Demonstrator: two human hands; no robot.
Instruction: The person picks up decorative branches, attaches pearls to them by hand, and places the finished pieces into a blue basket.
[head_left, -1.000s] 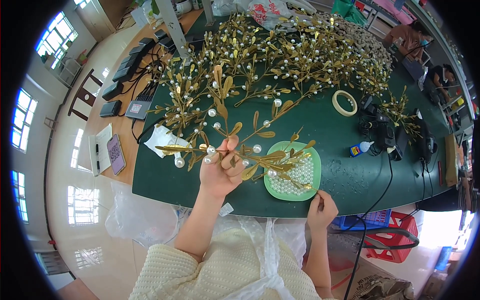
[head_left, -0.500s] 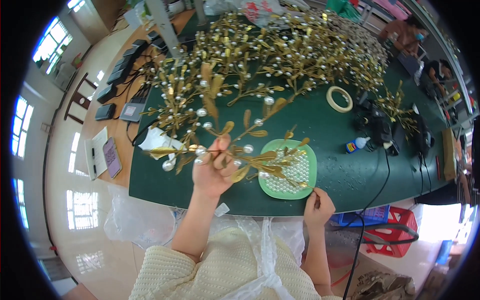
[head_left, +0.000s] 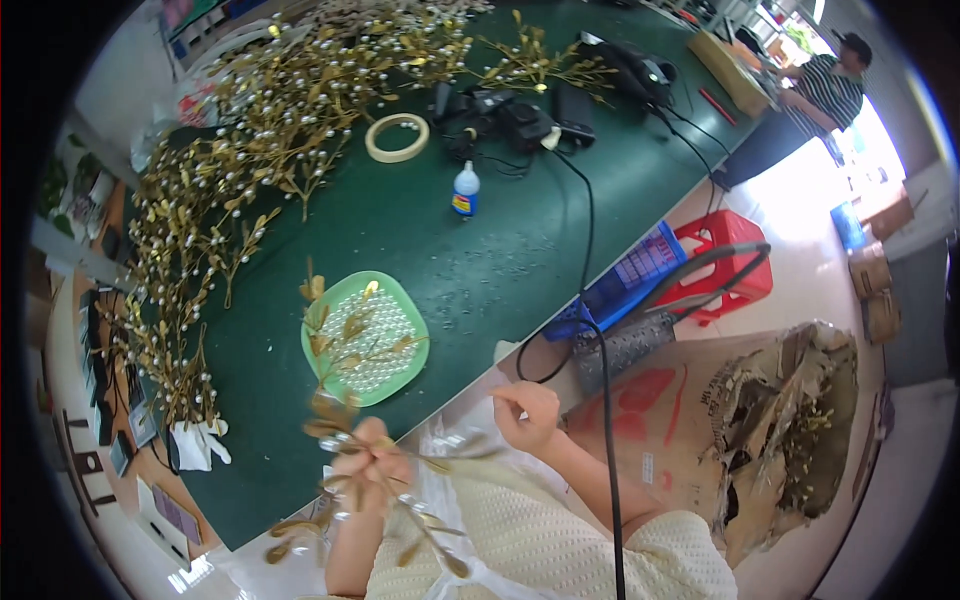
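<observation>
My left hand (head_left: 370, 465) is closed round the stem of a gold leafy branch with white pearls (head_left: 435, 545), held over my lap beside the table's near edge. The branch is blurred by motion. To its right, away from the branch, my right hand (head_left: 527, 415) has its fingers curled into a pinch; whatever may be between the fingertips is too small to make out. Just beyond my left hand, a light green dish (head_left: 421, 325) holds many loose white pearls (head_left: 378, 345). Some gold leaves overlap the dish's left side.
More gold pearl branches (head_left: 300, 110) are heaped along the table's far left. A tape roll (head_left: 373, 150), a small blue-and-white bottle (head_left: 465, 190) and black devices (head_left: 525, 122) lie beyond the dish. Right of the table are a blue crate (head_left: 625, 280), red stool (head_left: 735, 270), torn carton (head_left: 670, 420) and hanging cable (head_left: 606, 430).
The view has swung to the right. My left hand has brought the branch down from above the table toward my lap. My right hand has moved away from the branch's leaves.
</observation>
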